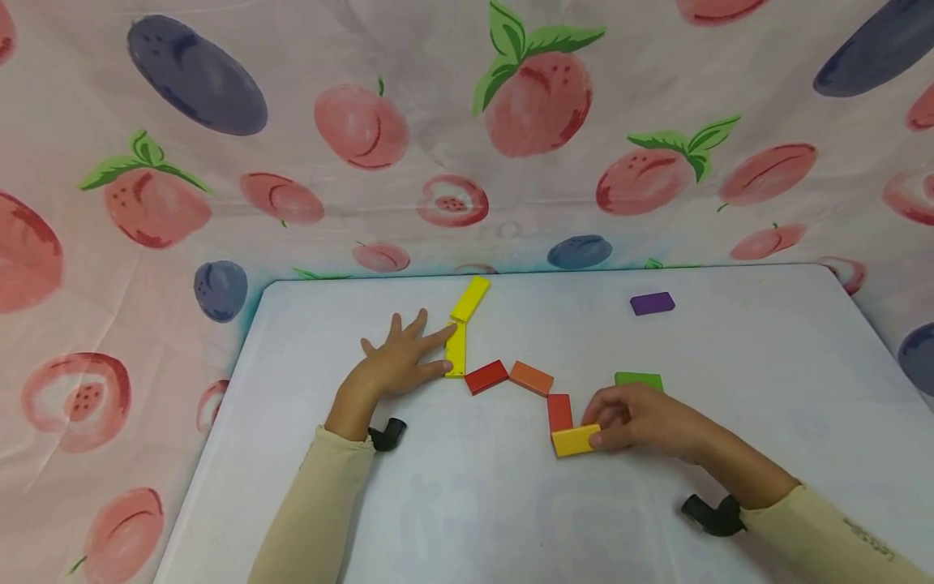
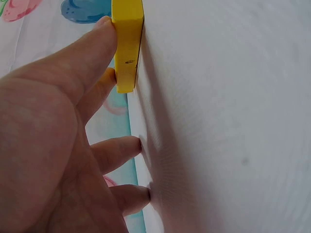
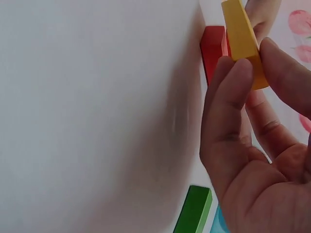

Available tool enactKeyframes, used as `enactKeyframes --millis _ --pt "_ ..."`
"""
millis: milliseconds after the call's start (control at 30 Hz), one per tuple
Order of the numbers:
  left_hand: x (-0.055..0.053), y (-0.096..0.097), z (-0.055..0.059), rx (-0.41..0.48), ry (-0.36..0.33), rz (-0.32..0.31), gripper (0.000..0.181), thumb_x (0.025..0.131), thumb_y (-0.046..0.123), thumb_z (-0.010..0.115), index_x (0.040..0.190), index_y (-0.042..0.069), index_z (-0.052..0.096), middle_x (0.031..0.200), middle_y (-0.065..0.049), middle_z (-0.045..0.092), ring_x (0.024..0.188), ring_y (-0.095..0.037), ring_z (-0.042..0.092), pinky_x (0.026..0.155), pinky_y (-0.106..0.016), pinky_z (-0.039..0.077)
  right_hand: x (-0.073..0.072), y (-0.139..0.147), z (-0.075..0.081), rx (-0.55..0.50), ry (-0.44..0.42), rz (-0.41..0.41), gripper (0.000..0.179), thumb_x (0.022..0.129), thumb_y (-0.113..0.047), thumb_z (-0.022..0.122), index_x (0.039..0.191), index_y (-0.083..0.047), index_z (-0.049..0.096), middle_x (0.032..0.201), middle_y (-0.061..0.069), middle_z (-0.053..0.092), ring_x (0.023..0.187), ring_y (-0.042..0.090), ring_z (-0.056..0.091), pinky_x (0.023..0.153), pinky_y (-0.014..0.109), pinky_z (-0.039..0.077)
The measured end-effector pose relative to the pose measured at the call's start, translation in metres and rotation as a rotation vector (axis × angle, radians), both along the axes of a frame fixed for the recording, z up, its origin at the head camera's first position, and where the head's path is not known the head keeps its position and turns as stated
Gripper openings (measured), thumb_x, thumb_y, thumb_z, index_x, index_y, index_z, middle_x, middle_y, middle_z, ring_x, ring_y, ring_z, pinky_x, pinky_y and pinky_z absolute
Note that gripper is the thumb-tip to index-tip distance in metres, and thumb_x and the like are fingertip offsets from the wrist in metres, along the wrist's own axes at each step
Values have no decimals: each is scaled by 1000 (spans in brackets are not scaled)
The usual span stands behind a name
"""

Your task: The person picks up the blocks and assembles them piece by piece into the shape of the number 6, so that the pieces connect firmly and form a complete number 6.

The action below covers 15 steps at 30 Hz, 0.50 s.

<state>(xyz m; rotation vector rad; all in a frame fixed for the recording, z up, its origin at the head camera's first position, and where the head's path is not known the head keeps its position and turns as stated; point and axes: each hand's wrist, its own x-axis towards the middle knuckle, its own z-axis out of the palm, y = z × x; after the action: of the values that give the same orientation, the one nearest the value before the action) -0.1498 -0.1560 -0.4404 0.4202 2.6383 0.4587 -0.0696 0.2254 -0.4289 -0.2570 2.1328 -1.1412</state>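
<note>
A pale worktop [image 1: 452, 503] is filling the lower frame, carrying a bent row of blocks [image 1: 531, 379] across the centre. Left of centre, a person's left hand [image 1: 394, 365] is lying with fingers spread, thumb and forefinger touching a lemon-yellow block [image 1: 456, 353]. Right of centre, the right hand [image 1: 649, 418] is pinching an amber block [image 1: 572, 441] beside a red block [image 1: 559, 412]; whether the two are touching is not showing clearly. A slipping pinch could be tipping the amber block against the red, skewing the row. Too much left-hand pressure could be sliding the lemon-yellow block sideways, while the right hand, arching close by a green block [image 1: 638, 379], could be nudging it.
</note>
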Motion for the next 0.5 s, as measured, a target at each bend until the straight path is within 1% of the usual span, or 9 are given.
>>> enactKeyframes --millis 167,267,400,500 --pt "-1 -1 -2 -1 2 4 68 97 58 59 157 50 29 174 -9 9 157 -50 -5 103 -90 1 2 -7 -1 6 17 9 28 85 -27 83 107 -13 74 98 0 75 95 21 65 78 27 58" --pt "-1 -1 -2 0 1 5 68 97 59 59 157 50 29 174 -8 9 157 -50 -5 104 -90 0 4 -11 -1 6 36 11 28 84 -27 84 106 -12 73 95 0 74 92 20 65 77 26 57" --pt "0 0 0 0 -2 4 69 97 58 59 157 50 29 174 -8 9 157 -49 -6 104 -90 1 7 -16 0 4 36 -17 30 83 -26 85 104 -10 70 91 2 72 88 20 65 74 26 57" --pt "0 0 1 1 -6 5 69 96 58 59 157 49 29 174 -8 9 157 -49 -6 104 -90 1 9 -19 -1 -14 15 -40 31 83 -25 85 103 -7 68 89 4 72 83 20 67 71 28 59"
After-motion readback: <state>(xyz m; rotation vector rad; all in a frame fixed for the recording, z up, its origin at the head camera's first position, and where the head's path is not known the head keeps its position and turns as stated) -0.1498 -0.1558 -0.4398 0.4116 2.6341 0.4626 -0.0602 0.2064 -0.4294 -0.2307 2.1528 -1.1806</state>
